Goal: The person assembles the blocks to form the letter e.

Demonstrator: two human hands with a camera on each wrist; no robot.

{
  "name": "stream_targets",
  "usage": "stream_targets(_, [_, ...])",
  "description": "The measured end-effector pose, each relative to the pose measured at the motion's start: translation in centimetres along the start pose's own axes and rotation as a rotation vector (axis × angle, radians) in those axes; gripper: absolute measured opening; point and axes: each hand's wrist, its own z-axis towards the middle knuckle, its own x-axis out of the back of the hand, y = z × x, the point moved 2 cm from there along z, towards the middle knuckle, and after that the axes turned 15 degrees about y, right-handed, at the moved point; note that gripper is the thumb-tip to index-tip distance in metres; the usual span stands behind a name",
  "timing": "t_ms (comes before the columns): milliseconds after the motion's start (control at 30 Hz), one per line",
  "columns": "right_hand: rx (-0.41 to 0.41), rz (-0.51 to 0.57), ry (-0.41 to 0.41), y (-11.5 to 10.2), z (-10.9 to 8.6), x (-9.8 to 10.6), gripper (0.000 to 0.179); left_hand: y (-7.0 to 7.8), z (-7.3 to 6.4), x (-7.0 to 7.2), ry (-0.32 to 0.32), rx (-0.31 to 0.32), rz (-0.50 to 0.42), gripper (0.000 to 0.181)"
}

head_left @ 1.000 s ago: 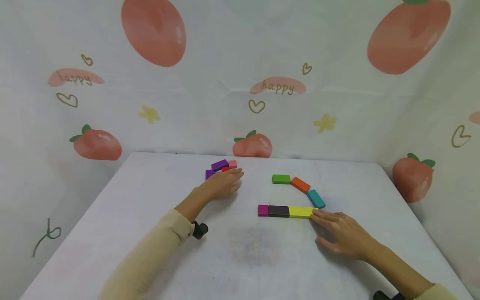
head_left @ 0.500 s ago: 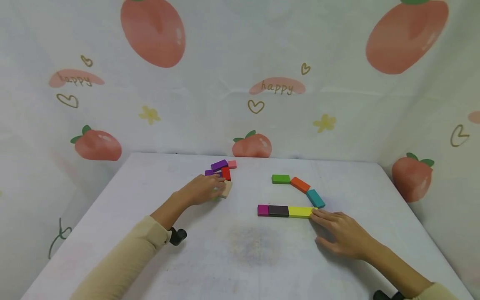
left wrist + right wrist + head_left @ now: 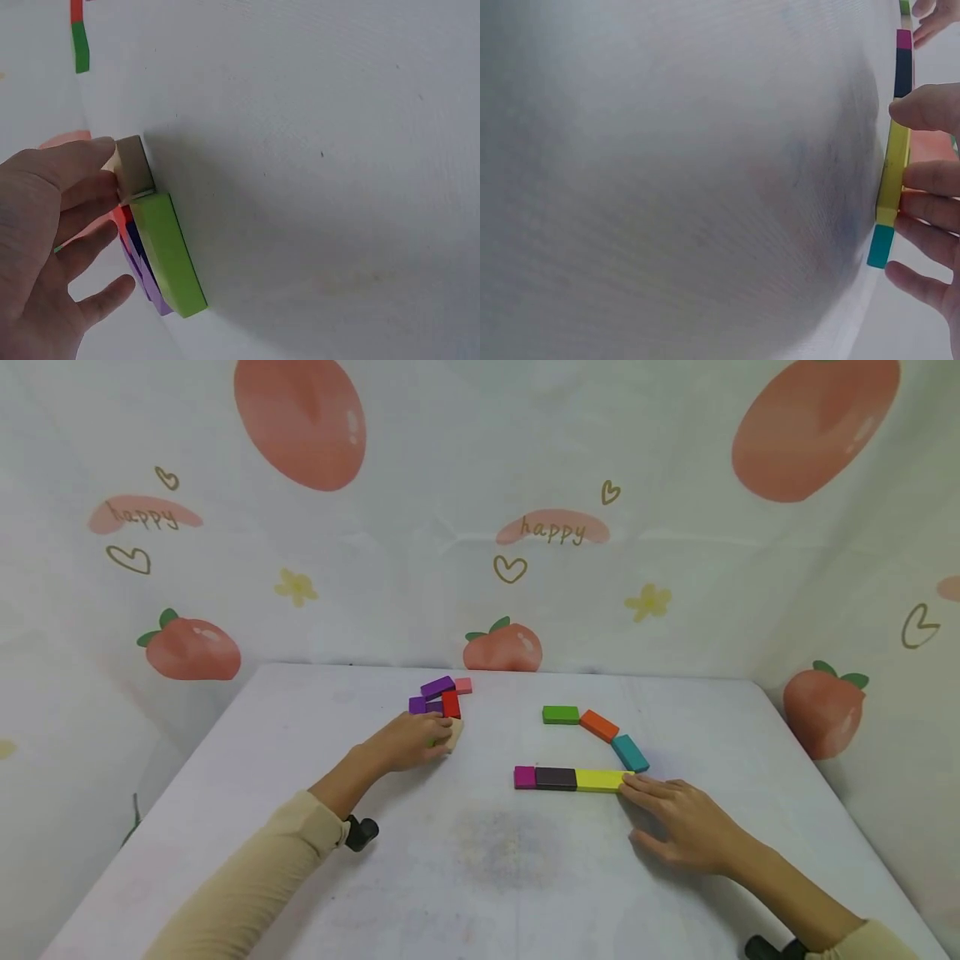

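Left grip (image 3: 405,744) now farther left, red block (image 3: 451,704) in fuller view

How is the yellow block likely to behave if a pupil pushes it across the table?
The yellow block looks rigid, with straight edges, so it probably won't bend. Lying flat on the table, it seems unlikely to roll or tip. Pushed toward the black block, it would probably shove that along, since their ends appear to meet.

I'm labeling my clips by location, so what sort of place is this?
Probably an indoor tabletop workspace, perhaps set up for play or filming: a white table with colored blocks lying on it, and a fruit-printed fabric-like backdrop behind it.
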Motion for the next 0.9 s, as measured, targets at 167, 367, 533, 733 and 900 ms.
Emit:
stream_targets(167, [0.008, 0.002, 0.012, 0.0, 0.0, 0.0, 0.059, 0.5, 0.3, 0.0, -0.010, -0.004, -0.006, 0.036])
stream_targets(367, [0.015, 0.002, 0.023, 0.1, -0.1, 0.0, 0.058, 0.9, 0.7, -0.1, 0.041, -0.018, -0.017, 0.034])
stream_targets(533, [0.013, -0.001, 0.015, 0.1, 0.0, 0.0, 0.059, 1.2, 1.0, -0.3, 0.088, -0.060, 0.012, 0.029])
stream_targets(733, [0.007, -0.001, 0.009, 0.1, 0.0, 0.0, 0.059, 1.7, 1.8, -0.8, 0.088, -0.060, 0.034, 0.031])
stream_targets(900, [0.001, -0.002, -0.002, 0.1, 0.0, 0.0, 0.059, 2.3, 2.7, -1.3, 0.084, -0.078, 0.030, 0.031])
